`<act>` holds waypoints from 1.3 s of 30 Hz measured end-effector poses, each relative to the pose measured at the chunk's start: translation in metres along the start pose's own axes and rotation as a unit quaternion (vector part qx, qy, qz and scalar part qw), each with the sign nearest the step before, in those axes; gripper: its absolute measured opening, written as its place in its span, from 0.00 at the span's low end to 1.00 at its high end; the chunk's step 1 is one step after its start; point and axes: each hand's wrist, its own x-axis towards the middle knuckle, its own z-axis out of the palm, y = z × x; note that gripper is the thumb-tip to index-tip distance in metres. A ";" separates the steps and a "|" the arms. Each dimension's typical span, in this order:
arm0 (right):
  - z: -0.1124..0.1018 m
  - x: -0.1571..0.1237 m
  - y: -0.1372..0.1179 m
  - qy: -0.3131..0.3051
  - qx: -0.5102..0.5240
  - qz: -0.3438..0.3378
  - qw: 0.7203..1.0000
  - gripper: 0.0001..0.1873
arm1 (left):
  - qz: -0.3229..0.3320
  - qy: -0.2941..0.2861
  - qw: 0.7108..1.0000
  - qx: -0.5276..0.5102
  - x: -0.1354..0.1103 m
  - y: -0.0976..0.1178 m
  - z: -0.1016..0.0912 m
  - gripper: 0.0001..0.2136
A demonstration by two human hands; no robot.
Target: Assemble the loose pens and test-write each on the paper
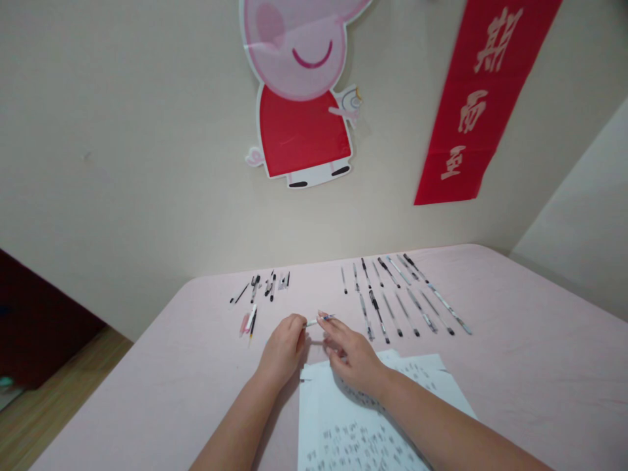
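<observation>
My left hand [284,348] and my right hand [354,356] meet near the middle of the pink-covered table. Between their fingertips is a thin, light-coloured pen [312,322], lying roughly level. The left fingers close on one end. My right thumb and fingers pinch the other end, where a dark, narrow tip pokes out. Under my right hand and forearm lie white sheets of paper [338,415] with handwriting. To the right of my hands, pens [375,314] are laid out in two rows. On the left lie pen parts and caps [255,288], with a pink piece [244,324] nearer me.
The pink tablecloth [161,392] runs up to the wall [147,196]. A pig cutout [307,131] and a red banner [471,131] hang on the wall. The table's left edge drops to a wooden floor [73,379].
</observation>
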 end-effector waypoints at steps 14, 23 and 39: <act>0.001 0.001 0.005 0.026 -0.006 -0.004 1.000 0.26 | -0.125 0.001 0.992 0.010 0.007 -0.006 0.006 0.09; 0.001 0.002 0.004 0.020 -0.001 -0.005 1.000 0.21 | -0.119 -0.054 0.989 0.070 0.010 -0.003 0.012 0.08; 0.001 0.004 0.004 0.045 0.020 0.024 0.998 0.21 | -0.185 0.045 0.946 -0.262 0.013 0.016 0.012 0.04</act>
